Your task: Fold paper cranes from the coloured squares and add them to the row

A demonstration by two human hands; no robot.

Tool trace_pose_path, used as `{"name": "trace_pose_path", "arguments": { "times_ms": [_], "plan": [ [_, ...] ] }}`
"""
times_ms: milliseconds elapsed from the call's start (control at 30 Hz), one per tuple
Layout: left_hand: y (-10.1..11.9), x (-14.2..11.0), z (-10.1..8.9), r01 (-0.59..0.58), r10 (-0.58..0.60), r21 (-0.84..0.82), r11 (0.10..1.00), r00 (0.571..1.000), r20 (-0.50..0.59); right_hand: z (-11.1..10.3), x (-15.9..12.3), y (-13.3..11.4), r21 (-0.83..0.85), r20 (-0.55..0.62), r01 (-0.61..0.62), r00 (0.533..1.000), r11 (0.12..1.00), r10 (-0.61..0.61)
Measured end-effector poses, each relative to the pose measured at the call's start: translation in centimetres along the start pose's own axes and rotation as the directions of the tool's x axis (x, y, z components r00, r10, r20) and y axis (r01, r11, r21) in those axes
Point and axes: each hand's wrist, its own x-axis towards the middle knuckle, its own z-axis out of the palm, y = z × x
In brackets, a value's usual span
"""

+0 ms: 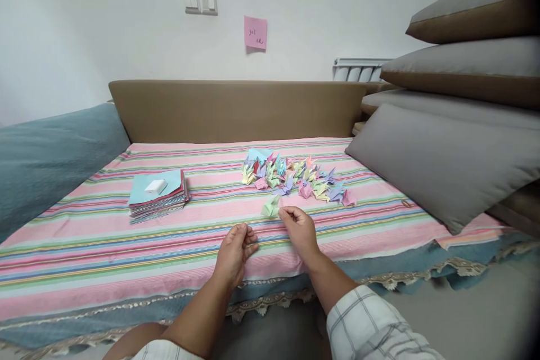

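Note:
A pale green origami paper crane (270, 206) is pinched at its right end between the thumb and forefinger of my right hand (300, 230). It is just above or on the striped cloth; I cannot tell which. My left hand (236, 253) hovers lower and to the left, apart from the crane. Its thumb meets the forefinger and the other fingers curl loosely, with nothing visible in them. Behind the crane lies a pile of folded paper cranes (306, 187) in pink, yellow, purple, green and blue.
A stack of coloured paper sheets (158, 205) sits to the left, with a small white block (156, 186) on top. The striped cloth (202, 236) covers the sofa seat. Grey cushions (447, 157) are piled on the right. A small brownish ring-like item (405, 203) lies near them.

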Motion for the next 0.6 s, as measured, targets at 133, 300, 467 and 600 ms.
{"name": "trace_pose_path", "arguments": {
  "times_ms": [133, 300, 467, 600],
  "plan": [
    [0.3, -0.1, -0.1, -0.009, 0.009, 0.012, 1.000, 1.000, -0.010, -2.1, 3.2, -1.1, -0.014, -0.104, -0.035, 0.994, 0.999, 0.033],
    [0.8, -0.3, -0.2, -0.030, 0.029, 0.042, 0.999, 0.999, 0.015, -7.2, 8.9, -2.5, -0.157, -0.233, 0.002, 0.972, 0.988, -0.039],
    [1.0, -0.4, -0.4, -0.034, 0.031, 0.080, 0.996, 0.999, 0.041, -14.8, 13.9, -2.0, -0.421, -0.353, -0.012, 0.923, 0.907, -0.152],
    [0.9, -0.3, -0.3, -0.033, 0.029, 0.095, 0.995, 0.999, 0.046, -19.9, 15.6, 0.6, -0.641, -0.418, -0.206, 0.902, 0.739, -0.112]
  ]
}}
